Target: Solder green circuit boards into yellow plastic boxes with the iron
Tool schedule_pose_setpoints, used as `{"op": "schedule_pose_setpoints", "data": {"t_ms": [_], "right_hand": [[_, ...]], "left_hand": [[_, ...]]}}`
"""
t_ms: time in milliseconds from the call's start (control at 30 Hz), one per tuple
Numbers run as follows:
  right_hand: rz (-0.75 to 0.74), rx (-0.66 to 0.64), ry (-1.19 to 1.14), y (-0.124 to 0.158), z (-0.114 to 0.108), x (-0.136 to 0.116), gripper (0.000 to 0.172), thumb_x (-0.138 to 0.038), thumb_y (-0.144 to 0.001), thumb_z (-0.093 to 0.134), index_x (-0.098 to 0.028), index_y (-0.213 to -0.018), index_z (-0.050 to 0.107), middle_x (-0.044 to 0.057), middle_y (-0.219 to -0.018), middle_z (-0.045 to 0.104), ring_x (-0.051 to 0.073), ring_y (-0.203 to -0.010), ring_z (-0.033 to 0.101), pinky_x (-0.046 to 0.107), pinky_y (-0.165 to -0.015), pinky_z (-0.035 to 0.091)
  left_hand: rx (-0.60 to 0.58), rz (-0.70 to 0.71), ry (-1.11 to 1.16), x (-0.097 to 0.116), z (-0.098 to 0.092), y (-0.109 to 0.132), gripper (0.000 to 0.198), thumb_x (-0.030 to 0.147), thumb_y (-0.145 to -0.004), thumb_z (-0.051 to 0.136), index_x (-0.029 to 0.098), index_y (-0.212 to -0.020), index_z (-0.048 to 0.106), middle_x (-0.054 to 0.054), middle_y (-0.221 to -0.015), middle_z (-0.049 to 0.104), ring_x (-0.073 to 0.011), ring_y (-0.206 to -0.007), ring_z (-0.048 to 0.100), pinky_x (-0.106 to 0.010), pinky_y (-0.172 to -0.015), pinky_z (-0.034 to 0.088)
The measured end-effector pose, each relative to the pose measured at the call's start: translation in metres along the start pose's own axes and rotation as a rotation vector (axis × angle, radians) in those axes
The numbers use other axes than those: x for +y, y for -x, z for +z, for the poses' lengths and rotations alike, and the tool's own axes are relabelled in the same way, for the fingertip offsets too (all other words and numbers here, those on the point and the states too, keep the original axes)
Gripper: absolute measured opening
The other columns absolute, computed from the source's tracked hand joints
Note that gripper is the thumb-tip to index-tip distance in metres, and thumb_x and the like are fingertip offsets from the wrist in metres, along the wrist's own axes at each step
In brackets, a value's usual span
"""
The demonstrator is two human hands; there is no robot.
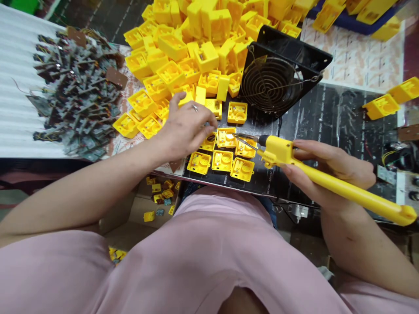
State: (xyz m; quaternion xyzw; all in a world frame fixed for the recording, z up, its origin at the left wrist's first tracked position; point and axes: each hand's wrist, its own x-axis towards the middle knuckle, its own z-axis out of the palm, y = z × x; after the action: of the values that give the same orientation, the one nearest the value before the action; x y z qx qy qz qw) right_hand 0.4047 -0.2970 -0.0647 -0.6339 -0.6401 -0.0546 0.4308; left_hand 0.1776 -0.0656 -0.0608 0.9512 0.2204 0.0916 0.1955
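Note:
My right hand [330, 168] is wrapped round a yellow soldering iron [347, 187]. Its thin metal tip reaches into a small open yellow plastic case [226, 138] on the black bench surface. Thumb and forefinger of my left hand [191, 124] come together just left of that case; anything pinched between them is too small to make out. Several similar cases stand close by, among them one at the front left [199, 162], one at the front right [242, 169] and one farther back [237, 113]. My left hand partly hides another case [209, 143].
A large heap of yellow cases [209, 56] lies behind my left hand, beside a black fan [271, 80]. Grey circuit boards with wires [81, 91] are piled at the left. Two yellow cases [382, 107] lie at the right. Below the bench edge stands a cardboard box [131, 218].

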Motion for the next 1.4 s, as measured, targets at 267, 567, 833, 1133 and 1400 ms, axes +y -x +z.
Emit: {"op": "schedule_pose_setpoints", "data": {"t_ms": [267,567,833,1133,1400], "right_hand": [[-0.015,-0.016,-0.065,-0.003,0.005,-0.001,0.038,-0.037,-0.088,0.088,-0.033,-0.124,0.076,-0.002,-0.096,0.084,0.018,-0.067,0.078,0.028,-0.059,0.063],[-0.104,-0.034,-0.146,-0.015,0.006,0.003,0.018,-0.032,-0.083,0.091,-0.028,-0.088,0.074,0.0,-0.081,0.081,0.021,-0.066,0.079,0.029,-0.055,0.065],[-0.072,-0.094,-0.193,-0.019,0.006,0.006,0.017,-0.034,-0.086,0.087,-0.03,-0.085,0.07,-0.003,-0.079,0.081,0.018,-0.061,0.076,0.029,-0.051,0.062],[-0.219,-0.126,-0.201,-0.03,0.01,0.006,0.019,-0.032,-0.087,0.088,-0.028,-0.086,0.069,-0.004,-0.078,0.079,0.016,-0.065,0.077,0.025,-0.051,0.059],[-0.399,-0.228,-0.217,-0.049,0.006,0.011,0.021,-0.032,-0.093,0.083,-0.024,-0.086,0.065,-0.003,-0.073,0.076,0.012,-0.066,0.076,0.019,-0.056,0.057]], "left_hand": [[-0.064,0.009,-0.135,0.013,0.011,0.003,0.023,0.032,-0.093,0.052,0.025,-0.083,0.071,0.001,-0.08,0.072,-0.0268,-0.101,0.069,-0.064,-0.126,0.025],[-0.205,0.03,-0.225,0.015,0.006,-0.021,0.025,0.036,-0.086,0.052,0.024,-0.08,0.074,0.001,-0.07,0.07,-0.0224,-0.086,0.069,-0.05,-0.114,0.039],[-0.174,0.052,-0.218,0.011,0.005,-0.02,0.026,0.034,-0.085,0.052,0.025,-0.074,0.074,-0.002,-0.065,0.068,-0.0251,-0.083,0.069,-0.051,-0.109,0.041],[-0.219,0.032,-0.196,0.008,0.01,-0.032,0.019,0.036,-0.08,0.058,0.023,-0.074,0.071,0.001,-0.067,0.064,-0.026,-0.093,0.071,-0.049,-0.109,0.041],[-0.261,0.084,-0.216,0.005,0.008,-0.037,0.018,0.036,-0.078,0.06,0.023,-0.071,0.071,0.002,-0.064,0.062,-0.0225,-0.085,0.069,-0.044,-0.105,0.046]]}}
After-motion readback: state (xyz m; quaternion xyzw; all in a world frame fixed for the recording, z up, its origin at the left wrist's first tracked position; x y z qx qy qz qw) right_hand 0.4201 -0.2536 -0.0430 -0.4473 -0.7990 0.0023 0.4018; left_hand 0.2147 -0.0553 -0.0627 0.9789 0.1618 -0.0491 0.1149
